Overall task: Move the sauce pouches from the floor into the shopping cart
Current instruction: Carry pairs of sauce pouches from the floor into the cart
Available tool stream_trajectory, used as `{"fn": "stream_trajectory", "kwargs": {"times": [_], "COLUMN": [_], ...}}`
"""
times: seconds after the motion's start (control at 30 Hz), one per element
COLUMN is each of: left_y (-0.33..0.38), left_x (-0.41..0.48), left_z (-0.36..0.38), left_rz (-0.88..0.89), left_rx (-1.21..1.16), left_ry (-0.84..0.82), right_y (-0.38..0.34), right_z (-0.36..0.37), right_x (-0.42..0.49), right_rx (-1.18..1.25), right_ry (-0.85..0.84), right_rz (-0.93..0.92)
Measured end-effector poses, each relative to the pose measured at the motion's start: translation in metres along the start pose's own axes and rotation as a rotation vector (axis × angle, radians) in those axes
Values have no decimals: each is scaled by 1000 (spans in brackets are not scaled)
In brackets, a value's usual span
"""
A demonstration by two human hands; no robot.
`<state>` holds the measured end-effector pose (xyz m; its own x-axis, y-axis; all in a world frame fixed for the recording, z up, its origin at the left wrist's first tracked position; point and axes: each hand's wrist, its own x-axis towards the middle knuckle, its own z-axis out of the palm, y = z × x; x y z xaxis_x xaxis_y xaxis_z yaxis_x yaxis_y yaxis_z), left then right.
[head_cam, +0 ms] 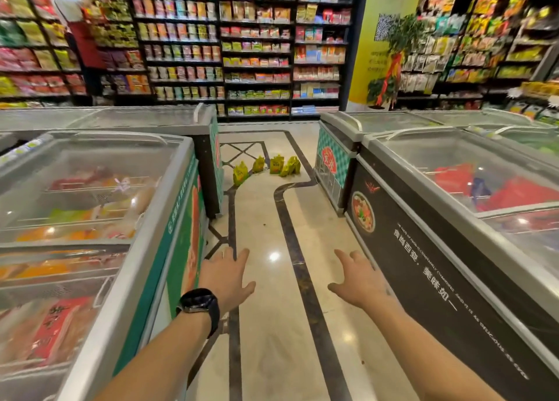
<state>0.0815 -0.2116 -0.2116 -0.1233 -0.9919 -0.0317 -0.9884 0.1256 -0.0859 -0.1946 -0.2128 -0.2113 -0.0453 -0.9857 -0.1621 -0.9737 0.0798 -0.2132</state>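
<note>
Several yellow sauce pouches (266, 167) stand and lie on the pale floor at the far end of the aisle, between two rows of freezers. My left hand (227, 275), with a black watch on its wrist, is stretched forward with its fingers spread and holds nothing. My right hand (358, 279) reaches out the same way, fingers loose and empty. Both hands are well short of the pouches. No shopping cart shows in this view.
Chest freezers with glass lids line the aisle on the left (90, 207) and right (472, 188). Stocked shelves (257, 46) fill the back wall. A person in a red apron (78, 22) stands at the far left shelves. A yellow pillar (384, 40) rises at the back right.
</note>
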Motion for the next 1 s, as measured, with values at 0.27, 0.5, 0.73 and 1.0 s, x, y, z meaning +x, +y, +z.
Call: {"fn": "stream_trajectory", "kwargs": {"times": [0.27,0.5,0.73,1.0], "left_y": [-5,-35,-102,-167], "left_x": [211,367,529,716], "left_z": [-2,1,28,41], "left_rz": [-42,-144,-196,-158], "left_rx": [-39,-108,-111,-143], "left_ry": [-50,-62,-85,-193], "right_y": [15,-11,-80,-132], "right_z": [-18,-38,-40,-52], "right_x": [212,386,559,732], "right_rx": [45,7,-30,17], "right_ry": [-41,-80,-83,-117], "right_rz": [9,-62,-135,-48]}}
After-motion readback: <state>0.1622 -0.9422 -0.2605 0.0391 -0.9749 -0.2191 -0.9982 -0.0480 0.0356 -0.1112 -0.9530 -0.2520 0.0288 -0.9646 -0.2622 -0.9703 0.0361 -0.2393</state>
